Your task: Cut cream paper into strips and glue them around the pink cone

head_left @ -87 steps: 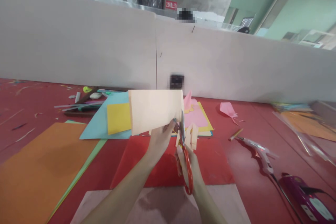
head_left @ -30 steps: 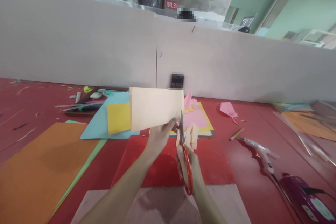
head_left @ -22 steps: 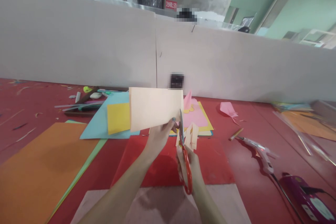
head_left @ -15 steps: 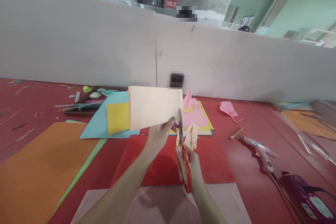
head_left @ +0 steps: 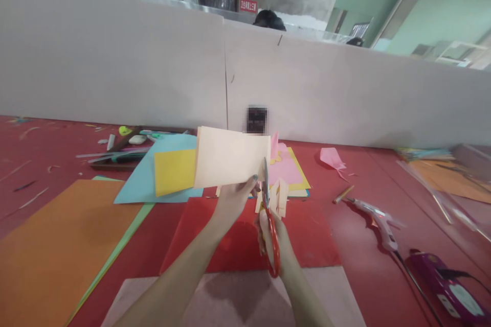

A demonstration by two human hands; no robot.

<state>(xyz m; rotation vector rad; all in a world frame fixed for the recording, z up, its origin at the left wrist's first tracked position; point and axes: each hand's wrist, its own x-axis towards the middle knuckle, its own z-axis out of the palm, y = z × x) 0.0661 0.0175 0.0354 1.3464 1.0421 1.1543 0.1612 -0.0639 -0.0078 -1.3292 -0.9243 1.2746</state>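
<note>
My left hand (head_left: 236, 199) pinches the lower right part of a folded cream sheet of paper (head_left: 230, 157), held up above the table. In my right hand (head_left: 274, 235) is a pair of scissors (head_left: 273, 245) with red handles, its blades pointing up along the paper's right edge. Whether the blades are fully closed is hard to see. Just behind the scissors lie cut cream paper strips (head_left: 282, 196). Under both hands is a red sheet (head_left: 307, 240), partly over a pale pinkish board (head_left: 326, 291).
Left are orange paper (head_left: 65, 230), blue paper (head_left: 134, 179), a yellow square (head_left: 172, 171) and a tool tray (head_left: 103, 164). Behind the hands sits pink paper (head_left: 289, 171). At right lie a glue gun (head_left: 378, 217) and a purple device (head_left: 441, 286). A white partition (head_left: 345, 92) stands behind.
The cream paper has shifted slightly right and tilted, its right side lower. My left hand has moved a little with it; the scissors stay at the right edge.
</note>
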